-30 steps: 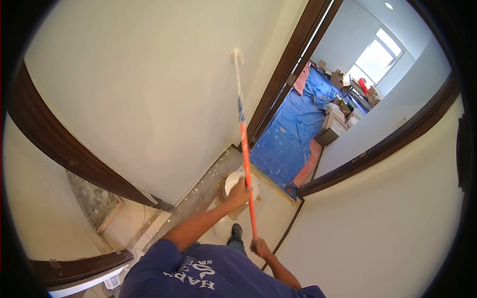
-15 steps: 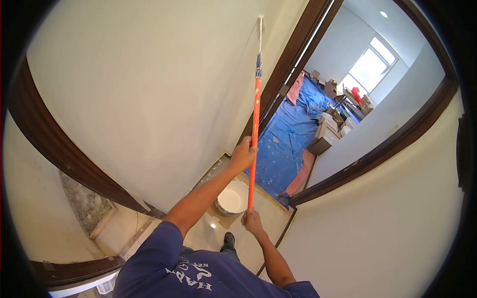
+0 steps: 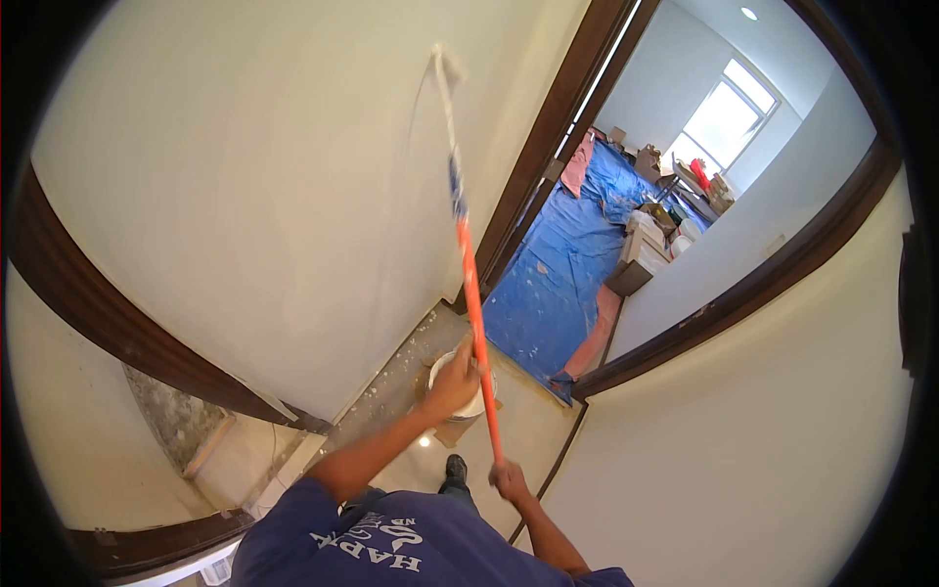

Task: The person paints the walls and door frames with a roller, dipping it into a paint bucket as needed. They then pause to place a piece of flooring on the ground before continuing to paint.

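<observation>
A paint roller (image 3: 448, 67) is against the pale wall (image 3: 245, 196), at the top of a long orange pole (image 3: 472, 289) with a blue, paint-smeared joint. My left hand (image 3: 454, 382) is closed around the middle of the pole. Lower down, my right hand (image 3: 508, 481) grips its bottom end. The pole leans to the left at its top. Behind my left hand, a white bucket of pale paint (image 3: 476, 404) stands on brown cardboard (image 3: 453, 432), partly hidden by the hand and pole.
To the right, a dark wooden door frame (image 3: 743, 284) opens onto a room with blue sheeting (image 3: 558, 284) on its floor and cardboard boxes (image 3: 638, 256). Another dark frame (image 3: 127, 303) curves along the left. My shoe (image 3: 456, 468) is on the tiled floor near the bucket.
The roller has shifted left and slightly down on the wall, and the pole now tilts left. Both hands are lower, my left hand most, now in front of the bucket.
</observation>
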Demonstrator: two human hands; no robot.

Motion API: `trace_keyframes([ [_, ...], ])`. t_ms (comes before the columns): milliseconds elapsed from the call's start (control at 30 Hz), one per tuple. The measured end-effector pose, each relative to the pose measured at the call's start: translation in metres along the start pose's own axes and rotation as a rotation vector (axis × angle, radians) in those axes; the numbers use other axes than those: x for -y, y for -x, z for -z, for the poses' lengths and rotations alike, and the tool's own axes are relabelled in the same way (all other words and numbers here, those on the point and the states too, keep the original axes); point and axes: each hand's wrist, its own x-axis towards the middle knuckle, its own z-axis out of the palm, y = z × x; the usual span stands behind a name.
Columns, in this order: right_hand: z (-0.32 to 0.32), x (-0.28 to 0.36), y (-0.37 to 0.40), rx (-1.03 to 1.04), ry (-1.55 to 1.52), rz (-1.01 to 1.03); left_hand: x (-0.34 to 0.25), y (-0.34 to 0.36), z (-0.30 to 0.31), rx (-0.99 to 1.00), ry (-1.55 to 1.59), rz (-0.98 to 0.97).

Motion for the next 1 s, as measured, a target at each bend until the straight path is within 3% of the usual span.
trace_keyframes([
  [133, 0.013, 0.051, -0.081, -0.024, -0.143, -0.019, -0.077, -0.071, 0.015, -0.085, -0.035, -0.167],
  [233, 0.021, 0.056, -0.084, -0.021, -0.169, -0.033, -0.091, -0.068, 0.019, 0.002, -0.146, -0.030],
  [367, 0.025, 0.008, -0.012, 0.013, -0.019, -0.135, -0.004, -0.007, -0.011, 0.019, -0.192, -0.013],
  [500, 0.031, -0.049, 0.085, 0.157, 0.000, -0.333, 0.090, 0.077, -0.043, 0.164, -0.145, 0.166],
  [600, 0.019, -0.077, 0.142, 0.232, -0.119, -0.466, 0.075, 0.120, -0.036, 0.269, 0.018, 0.380],
  [700, 0.007, -0.043, 0.164, 0.263, -0.261, -0.495, 0.066, 0.135, -0.024, 0.321, -0.091, 0.404],
  [733, 0.003, -0.023, 0.160, 0.269, -0.303, -0.494, 0.050, 0.129, -0.015, 0.350, -0.195, 0.392],
  [867, -0.016, 0.000, 0.120, 0.212, -0.429, -0.360, 0.063, 0.070, -0.011, 0.234, -0.109, 0.231],
  [1000, -0.030, -0.001, 0.087, 0.181, -0.498, -0.442, 0.062, 0.031, -0.007, 0.180, -0.051, 0.207],
])
